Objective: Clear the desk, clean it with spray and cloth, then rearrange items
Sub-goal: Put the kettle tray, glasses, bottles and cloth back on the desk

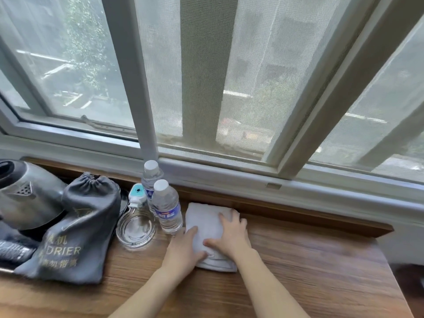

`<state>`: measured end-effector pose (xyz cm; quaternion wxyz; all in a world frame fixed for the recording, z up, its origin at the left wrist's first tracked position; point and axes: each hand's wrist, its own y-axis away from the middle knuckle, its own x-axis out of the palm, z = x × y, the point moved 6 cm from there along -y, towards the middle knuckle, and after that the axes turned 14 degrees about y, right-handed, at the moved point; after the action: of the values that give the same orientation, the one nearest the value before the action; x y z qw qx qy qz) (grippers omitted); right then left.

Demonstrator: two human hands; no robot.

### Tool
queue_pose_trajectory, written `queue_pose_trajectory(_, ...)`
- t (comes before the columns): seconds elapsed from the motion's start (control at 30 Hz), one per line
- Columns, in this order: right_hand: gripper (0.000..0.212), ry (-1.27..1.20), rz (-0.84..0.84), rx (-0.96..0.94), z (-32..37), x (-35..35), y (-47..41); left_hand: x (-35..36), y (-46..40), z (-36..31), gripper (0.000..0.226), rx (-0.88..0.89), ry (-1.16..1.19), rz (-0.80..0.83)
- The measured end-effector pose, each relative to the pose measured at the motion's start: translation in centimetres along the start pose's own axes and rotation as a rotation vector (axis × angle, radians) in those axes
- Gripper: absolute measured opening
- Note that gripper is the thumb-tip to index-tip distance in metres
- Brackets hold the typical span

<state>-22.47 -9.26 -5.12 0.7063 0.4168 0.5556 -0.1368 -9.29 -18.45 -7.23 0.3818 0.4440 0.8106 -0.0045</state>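
Beside bottles (167,206), empty glass ashtray (135,228)

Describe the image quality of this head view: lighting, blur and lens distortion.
Head view: soft daylight comes through the window, with no hard shadows on the desk; the wide-angle lens bows the window frame; the bare wood at right is smeared by motion blur, while both hands, left hand and right hand, flat on the white cloth, and the nearer water bottle stay fairly sharp; outdoors is hazy behind the mesh.
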Motion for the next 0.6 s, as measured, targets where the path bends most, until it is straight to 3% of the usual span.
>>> queue_pose_trajectory(0.6, 0.098, -0.038, -0.005, 0.045, -5.1, 0.3, 0.7, 3.6, -0.1, -3.8, 0.084, 0.026, 0.067, 0.056)
